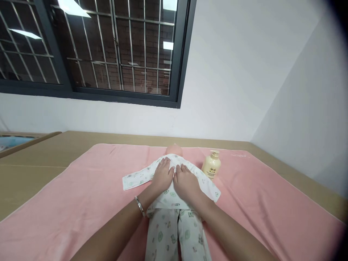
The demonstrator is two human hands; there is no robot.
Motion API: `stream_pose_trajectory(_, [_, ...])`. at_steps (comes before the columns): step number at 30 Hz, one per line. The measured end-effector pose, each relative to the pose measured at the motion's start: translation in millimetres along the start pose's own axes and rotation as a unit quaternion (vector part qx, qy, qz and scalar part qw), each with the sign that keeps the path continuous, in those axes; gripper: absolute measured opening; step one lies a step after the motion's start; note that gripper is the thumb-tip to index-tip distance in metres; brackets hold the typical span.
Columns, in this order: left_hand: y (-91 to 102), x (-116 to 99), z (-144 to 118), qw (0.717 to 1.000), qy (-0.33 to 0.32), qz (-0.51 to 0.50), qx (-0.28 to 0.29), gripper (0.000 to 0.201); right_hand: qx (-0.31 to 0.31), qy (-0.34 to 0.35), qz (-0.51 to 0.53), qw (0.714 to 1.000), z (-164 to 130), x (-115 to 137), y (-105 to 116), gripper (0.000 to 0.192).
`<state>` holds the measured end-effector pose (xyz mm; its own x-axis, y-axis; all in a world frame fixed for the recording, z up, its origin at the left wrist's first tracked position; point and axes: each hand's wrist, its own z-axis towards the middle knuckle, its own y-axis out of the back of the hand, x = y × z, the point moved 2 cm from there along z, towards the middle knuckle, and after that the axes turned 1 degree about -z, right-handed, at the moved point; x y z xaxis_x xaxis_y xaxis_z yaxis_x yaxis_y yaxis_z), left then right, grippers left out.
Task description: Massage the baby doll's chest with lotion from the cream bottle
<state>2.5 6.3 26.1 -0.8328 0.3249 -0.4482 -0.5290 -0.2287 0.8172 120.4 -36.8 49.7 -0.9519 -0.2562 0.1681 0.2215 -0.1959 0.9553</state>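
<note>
A baby doll [174, 149] in white printed pyjamas [174, 232] lies lengthwise on a pink towel [89, 195], its bald head at the far end and its sleeves spread out to both sides. My left hand [162, 175] and my right hand [187, 182] lie flat side by side on the doll's upper torso, palms down, fingers pointing toward the head. Neither hand holds anything. On my left wrist sits a silver bracelet [140, 206].
A cream pump bottle [211, 165] stands on the towel just right of the doll's shoulder. The towel covers a tan table [40, 159] set against white walls. Behind it is a barred dark window [108, 50]. At far left is a wooden-edged tray [16, 142].
</note>
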Motion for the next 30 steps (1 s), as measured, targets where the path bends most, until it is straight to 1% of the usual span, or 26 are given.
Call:
stream_pose_trajectory(4, [-0.2, -4, -4, 1.0, -0.004, 0.014, -0.016, 0.055, -0.013, 0.004, 0.01, 1.0, 3, -2, -3, 0.051])
stream_pose_trajectory(6, [-2.0, -8, -9, 0.999, 0.0, 0.023, -0.028, 0.054, -0.027, 0.013, 0.044, 0.999, 10, -9, -5, 0.05])
stream_pose_trajectory(9, [-5.3, -16, -19, 0.997, -0.001, 0.048, -0.056, 0.049, -0.036, 0.044, 0.099, 0.993, 21, -23, -9, 0.05])
stream_pose_trajectory(11, [-7.2, -22, -26, 0.994, -0.029, 0.075, -0.077, 0.046, -0.036, 0.065, 0.119, 0.99, 26, -31, -12, 0.051])
stream_pose_trajectory(13, [-8.7, -27, -32, 0.987, -0.073, 0.108, -0.09, 0.044, -0.036, 0.075, 0.12, 0.989, 28, -36, -15, 0.053])
stream_pose_trajectory(16, [-7.9, -31, -36, 0.978, -0.114, 0.14, -0.104, 0.044, -0.032, 0.076, 0.104, 0.991, 26, -36, -17, 0.054])
stream_pose_trajectory(18, [-5.0, -30, -35, 0.98, -0.108, 0.123, -0.112, 0.041, -0.032, 0.075, 0.089, 0.993, 23, -31, -15, 0.053])
stream_pose_trajectory(19, [-3.1, -28, -33, 0.984, -0.092, 0.105, -0.112, 0.04, -0.034, 0.072, 0.082, 0.993, 21, -28, -13, 0.052])
stream_pose_trajectory(22, [1.7, -17, -24, 0.995, -0.018, 0.042, -0.09, 0.041, -0.048, 0.049, 0.062, 0.996, 14, -18, -7, 0.049])
stream_pose_trajectory(24, [3.6, -8, -18, 0.997, 0.016, 0.014, -0.069, 0.044, -0.052, 0.029, 0.047, 0.997, 8, -11, -4, 0.048])
stream_pose_trajectory(25, [4.1, -5, -15, 0.998, 0.019, 0.005, -0.061, 0.046, -0.053, 0.025, 0.039, 0.998, 5, -8, -3, 0.047])
stream_pose_trajectory(27, [4.6, 0, -12, 0.998, 0.005, -0.006, -0.055, 0.048, -0.056, 0.026, 0.025, 0.998, 0, -3, -2, 0.046])
stream_pose_trajectory(30, [5.2, 1, -11, 0.997, -0.029, 0.0, -0.071, 0.046, -0.064, 0.037, 0.015, 0.997, -6, 0, -2, 0.045])
